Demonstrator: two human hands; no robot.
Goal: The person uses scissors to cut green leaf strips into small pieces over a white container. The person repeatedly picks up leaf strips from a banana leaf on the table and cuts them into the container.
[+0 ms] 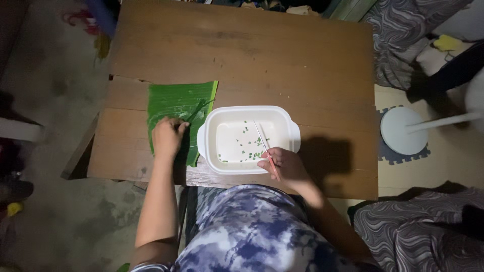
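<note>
A green banana leaf (174, 103) lies flat on the wooden table (282, 55), left of a white rectangular dish (290, 132). My left hand (167, 137) presses down on the leaf's near part, fingers curled on it. My right hand (282, 166) rests at the dish's near rim and holds a thin knife with a reddish handle (265, 146), its blade reaching over the dish. Several small green leaf bits (247, 146) lie scattered on the dish's bottom.
A white round fan base (401, 132) stands on the floor to the right. Patterned grey cloth (403, 30) lies at the upper right and lower right. The table's left edge drops to a bare concrete floor (55, 100).
</note>
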